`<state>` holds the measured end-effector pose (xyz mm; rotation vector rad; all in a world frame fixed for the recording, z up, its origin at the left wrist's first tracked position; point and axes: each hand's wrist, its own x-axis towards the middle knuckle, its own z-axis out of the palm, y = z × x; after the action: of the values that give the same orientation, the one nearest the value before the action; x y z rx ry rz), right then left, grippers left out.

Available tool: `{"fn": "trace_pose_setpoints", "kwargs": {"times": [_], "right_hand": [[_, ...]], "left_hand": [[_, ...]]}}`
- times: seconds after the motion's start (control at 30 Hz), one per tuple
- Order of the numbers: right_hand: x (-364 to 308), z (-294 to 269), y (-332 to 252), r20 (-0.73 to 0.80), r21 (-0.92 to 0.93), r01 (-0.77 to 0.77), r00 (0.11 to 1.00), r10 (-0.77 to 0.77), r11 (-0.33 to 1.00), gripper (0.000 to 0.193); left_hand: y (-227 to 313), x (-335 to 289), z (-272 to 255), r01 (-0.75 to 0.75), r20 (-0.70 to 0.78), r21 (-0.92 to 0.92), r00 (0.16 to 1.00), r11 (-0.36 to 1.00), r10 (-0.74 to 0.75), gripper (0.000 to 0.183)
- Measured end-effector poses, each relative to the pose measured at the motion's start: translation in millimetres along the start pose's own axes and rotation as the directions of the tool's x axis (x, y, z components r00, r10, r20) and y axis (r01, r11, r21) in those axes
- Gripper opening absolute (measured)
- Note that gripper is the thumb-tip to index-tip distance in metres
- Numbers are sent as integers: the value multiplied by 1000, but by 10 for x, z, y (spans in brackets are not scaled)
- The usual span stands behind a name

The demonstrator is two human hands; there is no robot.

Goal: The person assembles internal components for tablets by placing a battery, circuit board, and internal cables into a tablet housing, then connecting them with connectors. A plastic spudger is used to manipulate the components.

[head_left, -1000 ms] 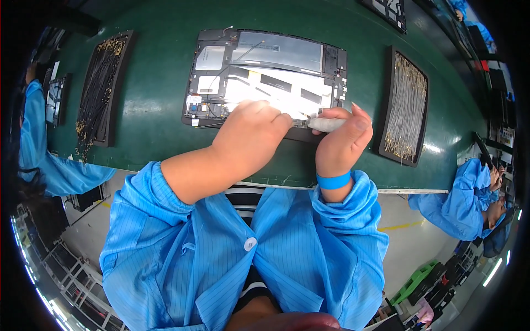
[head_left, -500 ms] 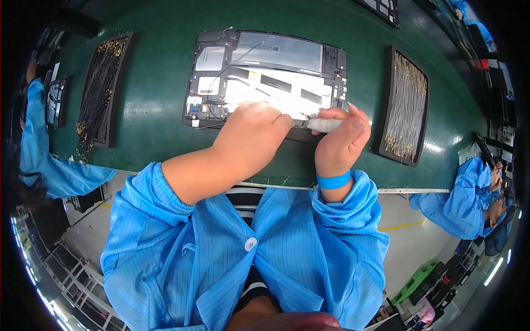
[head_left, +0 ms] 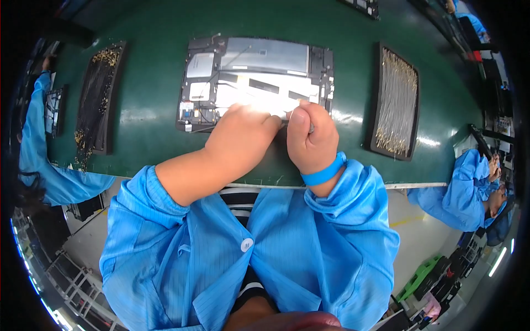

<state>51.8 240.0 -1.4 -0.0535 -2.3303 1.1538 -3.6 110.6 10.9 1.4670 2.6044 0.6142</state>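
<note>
An opened tablet-like device (head_left: 320,66) lies on the green bench in front of me, its silver panel and inner parts exposed. Over its near edge, my left hand (head_left: 240,135) is closed with the fingertips pressed together; what they pinch is hidden. Close beside it, my right hand (head_left: 312,135) is closed at the near right part of the device. Only a small greyish end of the slim white-wrapped tool (head_left: 312,128) shows between its fingers; its tip is hidden. Bright glare washes out the device's middle near my fingertips.
At the left stands a dark tray (head_left: 105,132) heaped with black cables with gold-coloured ends. To the right, another dark tray (head_left: 395,105) holds grey cables. Co-workers in blue sleeves (head_left: 36,143) sit at both sides. The bench edge (head_left: 265,185) runs before me.
My right hand has moved left toward my left hand, and its fingers have curled over the white-wrapped tool. My left hand has shifted only slightly. The whole scene has drifted a little left.
</note>
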Motion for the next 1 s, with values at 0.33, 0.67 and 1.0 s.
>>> {"fn": "trace_pose_setpoints", "kwargs": {"times": [0.33, 0.67, 1.0], "right_hand": [[-147, -759, 156, 223, 271, -860, 493, 841, 433, 48], [108, -472, 18, 626, 160, -960, 280, 728, 231, 45], [1675, 549, 115, 490, 397, -677, 728, 480, 620, 48]], "left_hand": [[-842, -536, -324, 473, -461, -85, 761, 877, -456, 29], [-1133, -602, -290, 499, -293, -331, 752, 801, -590, 34], [-1464, -401, -255, 413, -413, -673, 477, 613, -776, 45]]}}
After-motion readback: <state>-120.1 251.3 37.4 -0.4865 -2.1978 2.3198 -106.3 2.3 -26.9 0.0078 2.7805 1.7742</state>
